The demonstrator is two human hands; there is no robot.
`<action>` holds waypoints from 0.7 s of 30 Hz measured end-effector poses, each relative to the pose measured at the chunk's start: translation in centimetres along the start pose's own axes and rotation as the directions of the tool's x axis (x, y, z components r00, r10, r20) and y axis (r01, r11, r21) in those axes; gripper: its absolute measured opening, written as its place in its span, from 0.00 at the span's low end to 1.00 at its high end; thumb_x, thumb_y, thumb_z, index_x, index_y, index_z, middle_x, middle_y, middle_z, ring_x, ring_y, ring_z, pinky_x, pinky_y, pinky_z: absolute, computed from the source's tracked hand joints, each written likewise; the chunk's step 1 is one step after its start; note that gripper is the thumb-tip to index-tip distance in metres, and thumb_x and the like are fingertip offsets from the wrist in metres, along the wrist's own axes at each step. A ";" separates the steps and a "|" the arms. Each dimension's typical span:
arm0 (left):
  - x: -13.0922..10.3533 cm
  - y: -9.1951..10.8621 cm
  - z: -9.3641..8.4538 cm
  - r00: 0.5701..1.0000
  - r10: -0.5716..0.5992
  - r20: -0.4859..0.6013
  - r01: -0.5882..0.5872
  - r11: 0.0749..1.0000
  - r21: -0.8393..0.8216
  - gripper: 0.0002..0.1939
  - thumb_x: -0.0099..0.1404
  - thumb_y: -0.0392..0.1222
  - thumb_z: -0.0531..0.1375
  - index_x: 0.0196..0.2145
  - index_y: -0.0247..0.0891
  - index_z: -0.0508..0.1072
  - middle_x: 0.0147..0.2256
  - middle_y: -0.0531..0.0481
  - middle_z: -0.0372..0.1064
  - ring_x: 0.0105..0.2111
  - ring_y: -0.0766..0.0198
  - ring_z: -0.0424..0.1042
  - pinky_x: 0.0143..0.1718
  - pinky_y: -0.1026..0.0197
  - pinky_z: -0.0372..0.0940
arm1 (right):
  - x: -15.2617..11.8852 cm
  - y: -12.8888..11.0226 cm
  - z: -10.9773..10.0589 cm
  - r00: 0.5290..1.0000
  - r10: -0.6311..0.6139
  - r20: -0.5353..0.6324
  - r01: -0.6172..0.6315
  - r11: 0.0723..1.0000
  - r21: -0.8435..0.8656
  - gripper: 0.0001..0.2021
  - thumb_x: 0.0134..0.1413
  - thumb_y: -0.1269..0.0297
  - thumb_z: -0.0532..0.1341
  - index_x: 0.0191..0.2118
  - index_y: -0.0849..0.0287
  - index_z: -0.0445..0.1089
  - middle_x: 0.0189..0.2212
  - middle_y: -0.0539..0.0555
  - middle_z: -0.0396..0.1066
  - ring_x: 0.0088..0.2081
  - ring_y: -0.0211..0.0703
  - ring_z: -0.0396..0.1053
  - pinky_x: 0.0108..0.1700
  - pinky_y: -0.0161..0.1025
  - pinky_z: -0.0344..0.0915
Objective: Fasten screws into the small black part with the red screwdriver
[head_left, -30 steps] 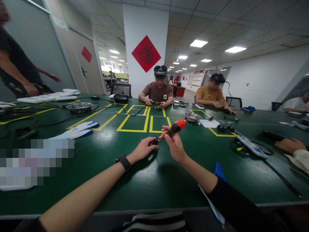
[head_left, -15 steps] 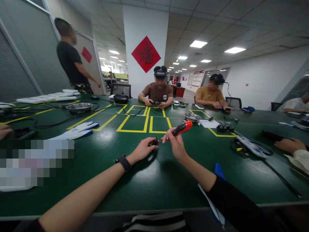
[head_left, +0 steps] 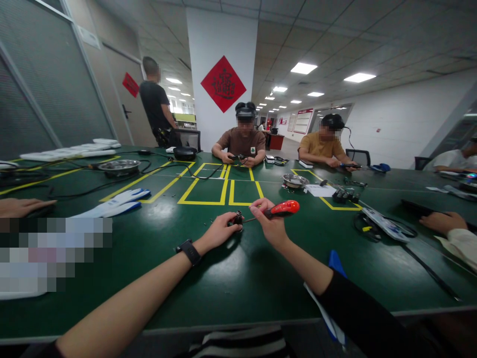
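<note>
My left hand (head_left: 220, 230), with a dark watch on its wrist, is closed round a small dark part with a metallic top (head_left: 238, 217), just above or on the green table (head_left: 231, 293). In my right hand (head_left: 271, 223) is a screwdriver (head_left: 285, 209) with a red and black handle. Its handle points right and its thin shaft points left, the tip close to the dark part. Whether the tip touches it I cannot tell. The fingers of my right hand are pinched near the front of the handle.
A metal bowl (head_left: 295, 181), a paper sheet (head_left: 319, 190) and black parts (head_left: 346, 196) lie ahead right. White-blue gloves (head_left: 115, 203) and another bowl (head_left: 119, 166) are at left. Other people's hands rest at both table sides; two people sit opposite.
The screwdriver has tilted from slanting upward to nearly level, its shaft now showing beside the dark part. My left hand holds nearly still. The standing person at back left has moved right.
</note>
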State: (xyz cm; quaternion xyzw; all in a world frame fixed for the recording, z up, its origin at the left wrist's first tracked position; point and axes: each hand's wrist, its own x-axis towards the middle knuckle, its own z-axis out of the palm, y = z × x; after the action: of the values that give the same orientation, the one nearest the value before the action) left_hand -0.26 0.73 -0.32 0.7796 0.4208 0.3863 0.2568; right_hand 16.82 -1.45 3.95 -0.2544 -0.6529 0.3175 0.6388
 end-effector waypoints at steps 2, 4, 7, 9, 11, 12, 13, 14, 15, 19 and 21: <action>0.0 -0.1 0.0 1.000 -0.007 -0.003 0.007 1.000 0.007 0.13 0.56 0.41 0.57 0.39 0.37 0.72 0.37 0.49 0.70 0.37 0.60 0.67 0.40 0.61 0.61 | -0.1 0.1 0.0 0.998 0.042 0.056 -0.044 0.998 0.037 0.12 0.49 0.65 0.60 0.20 0.58 0.58 0.26 0.49 0.64 0.32 0.38 0.64 0.41 0.40 0.62; 0.0 -0.1 0.1 1.000 -0.014 -0.006 0.014 1.000 0.011 0.13 0.56 0.41 0.57 0.39 0.36 0.72 0.37 0.49 0.70 0.37 0.60 0.67 0.40 0.61 0.61 | -0.2 0.2 -0.1 0.994 0.060 0.089 -0.064 0.997 0.047 0.11 0.51 0.64 0.59 0.21 0.58 0.59 0.24 0.48 0.64 0.30 0.38 0.64 0.40 0.40 0.62; 0.1 -0.2 0.1 1.000 -0.019 0.003 0.018 1.000 0.015 0.13 0.56 0.41 0.57 0.39 0.37 0.72 0.37 0.49 0.70 0.37 0.60 0.67 0.40 0.60 0.61 | -0.3 0.4 -0.3 0.998 0.029 0.052 -0.026 0.997 -0.067 0.10 0.53 0.63 0.57 0.23 0.58 0.62 0.25 0.49 0.64 0.30 0.38 0.62 0.39 0.38 0.60; 0.1 -0.2 0.1 1.000 -0.011 0.009 0.011 1.000 0.015 0.14 0.56 0.40 0.57 0.41 0.38 0.72 0.38 0.49 0.70 0.38 0.61 0.67 0.41 0.60 0.61 | -0.4 0.5 -0.5 1.000 -0.005 0.016 0.007 0.990 -0.141 0.11 0.53 0.62 0.56 0.22 0.58 0.63 0.25 0.49 0.63 0.31 0.38 0.61 0.37 0.37 0.59; 0.1 -0.2 0.1 1.000 -0.005 0.006 0.004 1.000 0.031 0.14 0.57 0.41 0.57 0.41 0.38 0.71 0.38 0.49 0.69 0.38 0.60 0.67 0.41 0.60 0.61 | -0.5 0.5 -0.6 1.000 -0.012 -0.004 0.011 0.989 -0.146 0.13 0.55 0.62 0.54 0.22 0.58 0.62 0.24 0.49 0.61 0.29 0.38 0.60 0.35 0.37 0.58; 0.1 -0.2 0.1 1.000 -0.005 0.003 0.005 0.999 0.048 0.13 0.57 0.41 0.57 0.40 0.37 0.71 0.38 0.49 0.69 0.37 0.60 0.67 0.41 0.60 0.61 | -0.5 0.5 -0.7 1.000 -0.005 -0.012 0.003 0.991 -0.134 0.14 0.56 0.61 0.52 0.22 0.58 0.62 0.23 0.49 0.61 0.28 0.37 0.60 0.34 0.36 0.58; 0.1 -0.2 0.1 1.000 -0.007 0.000 0.007 0.998 0.069 0.12 0.57 0.42 0.57 0.40 0.37 0.71 0.37 0.49 0.69 0.36 0.61 0.67 0.39 0.60 0.61 | -0.5 0.6 -0.7 1.000 0.007 -0.019 -0.009 0.993 -0.119 0.14 0.57 0.61 0.51 0.22 0.58 0.61 0.22 0.48 0.60 0.27 0.37 0.59 0.33 0.36 0.57; 0.1 -0.2 0.1 1.000 -0.008 -0.003 0.009 0.996 0.089 0.12 0.57 0.42 0.57 0.39 0.37 0.71 0.35 0.49 0.69 0.35 0.61 0.67 0.38 0.60 0.61 | -0.6 0.6 -0.7 1.000 0.019 -0.025 -0.021 0.994 -0.104 0.15 0.57 0.61 0.50 0.22 0.58 0.61 0.21 0.48 0.59 0.26 0.37 0.59 0.32 0.36 0.57; 0.1 -0.3 0.1 1.000 -0.008 -0.005 0.008 0.994 0.105 0.12 0.57 0.43 0.57 0.38 0.37 0.71 0.35 0.49 0.69 0.35 0.61 0.66 0.37 0.60 0.61 | -0.6 0.6 -0.8 0.999 0.028 -0.033 -0.031 0.995 -0.093 0.15 0.57 0.61 0.50 0.21 0.58 0.61 0.21 0.48 0.59 0.25 0.36 0.59 0.31 0.36 0.57; 0.0 -0.6 0.1 1.000 0.018 0.002 -0.018 0.991 0.132 0.13 0.57 0.44 0.57 0.39 0.37 0.70 0.36 0.49 0.68 0.35 0.61 0.66 0.37 0.60 0.62 | -0.6 0.8 -0.8 0.995 0.060 -0.084 -0.064 0.997 -0.047 0.17 0.57 0.58 0.48 0.20 0.59 0.61 0.20 0.48 0.60 0.23 0.35 0.58 0.30 0.36 0.57; 0.0 -0.7 0.2 0.999 0.042 0.002 -0.042 0.991 0.128 0.15 0.56 0.44 0.59 0.42 0.38 0.69 0.38 0.48 0.68 0.37 0.60 0.67 0.40 0.59 0.62 | -0.6 1.0 -0.9 0.991 0.076 -0.107 -0.079 0.997 -0.024 0.18 0.58 0.57 0.47 0.20 0.59 0.61 0.19 0.48 0.60 0.22 0.35 0.58 0.28 0.35 0.57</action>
State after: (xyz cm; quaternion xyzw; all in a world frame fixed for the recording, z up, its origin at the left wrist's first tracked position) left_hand -0.45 1.08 -0.95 0.8029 0.4283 0.3642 0.1980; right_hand 17.64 -1.13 2.78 -0.3052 -0.6121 0.3190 0.6561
